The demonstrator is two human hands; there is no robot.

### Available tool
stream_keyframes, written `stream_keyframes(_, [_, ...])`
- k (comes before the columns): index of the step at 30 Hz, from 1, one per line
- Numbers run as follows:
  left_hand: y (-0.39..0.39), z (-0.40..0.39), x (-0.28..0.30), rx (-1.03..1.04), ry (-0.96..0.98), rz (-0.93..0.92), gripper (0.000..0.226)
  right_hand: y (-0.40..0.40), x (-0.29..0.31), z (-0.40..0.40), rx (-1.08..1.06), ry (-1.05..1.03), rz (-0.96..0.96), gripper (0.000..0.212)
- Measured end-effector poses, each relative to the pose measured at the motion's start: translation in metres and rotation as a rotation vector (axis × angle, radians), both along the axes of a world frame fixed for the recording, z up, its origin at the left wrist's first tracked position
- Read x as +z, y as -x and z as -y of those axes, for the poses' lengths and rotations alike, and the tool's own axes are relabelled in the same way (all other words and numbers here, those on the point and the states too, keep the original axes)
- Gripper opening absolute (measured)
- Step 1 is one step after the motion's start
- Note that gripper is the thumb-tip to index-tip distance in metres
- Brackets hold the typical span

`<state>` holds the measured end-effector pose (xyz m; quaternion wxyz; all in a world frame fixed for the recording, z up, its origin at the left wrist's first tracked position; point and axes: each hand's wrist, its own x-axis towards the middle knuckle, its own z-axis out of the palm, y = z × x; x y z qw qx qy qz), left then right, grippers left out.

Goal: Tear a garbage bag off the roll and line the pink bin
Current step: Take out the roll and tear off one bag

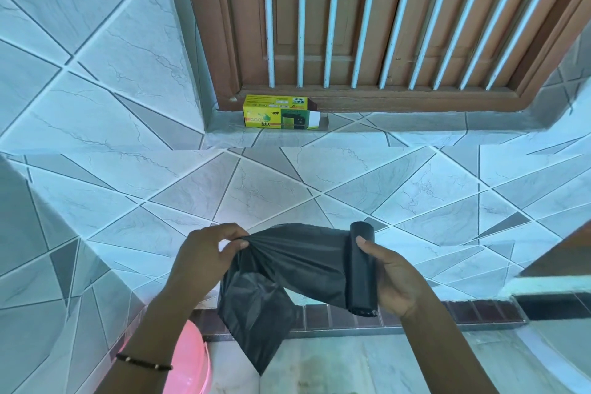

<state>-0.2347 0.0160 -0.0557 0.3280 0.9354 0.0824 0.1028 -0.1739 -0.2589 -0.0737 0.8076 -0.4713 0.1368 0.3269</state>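
I see my right hand (pixel 388 278) wrapped around the black roll (pixel 363 269), held upright; my left hand (pixel 204 254) pinches the bunched edge of the unrolled bag (pixel 287 269) — fingers closed on the plastic, its loose end drooping; pink bin (pixel 192 361) down at lower left, under my left forearm; yellow box (pixel 281 117) on the window ledge (pixel 415 125).

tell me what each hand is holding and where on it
The right hand grips the black bag roll around its middle. The left hand pinches the gathered edge of the unrolled garbage bag.
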Motion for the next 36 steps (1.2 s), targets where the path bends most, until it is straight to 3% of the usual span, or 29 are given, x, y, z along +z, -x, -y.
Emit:
stream_keyframes(6, [-0.003, 0.005, -0.005, -0.076, 0.103, -0.041, 0.028, 0.000, 0.003, -0.005, -0.025, -0.009, 0.007, 0.042])
stream_keyframes(10, [-0.007, 0.035, -0.018, -0.275, 0.145, -0.039, 0.058, 0.003, 0.004, -0.019, 0.018, -0.025, 0.028, 0.041])
stream_keyframes(13, [-0.013, 0.058, -0.033, -0.379, 0.028, -0.085, 0.075, 0.006, 0.006, -0.026, 0.067, -0.024, 0.041, 0.036])
stream_keyframes(16, [-0.014, 0.073, -0.044, -0.386, 0.066, -0.099, 0.061, 0.007, 0.005, -0.029, 0.080, -0.011, 0.054, 0.036])
stream_keyframes(20, [-0.017, 0.079, -0.051, -0.324, 0.058, -0.115, 0.016, 0.009, 0.003, -0.028, 0.064, -0.041, 0.043, 0.029])
stream_keyframes(25, [-0.020, 0.068, -0.037, -0.257, -0.066, 0.036, 0.016, 0.007, 0.001, -0.017, -0.003, -0.022, 0.021, 0.026])
stream_keyframes(32, [-0.016, 0.036, -0.024, -0.203, -0.159, 0.152, 0.019, 0.003, -0.001, -0.002, -0.016, 0.077, -0.013, 0.050])
stream_keyframes(36, [-0.013, 0.023, -0.027, -0.189, -0.194, 0.116, 0.018, 0.002, 0.001, 0.001, 0.035, 0.096, 0.014, 0.052])
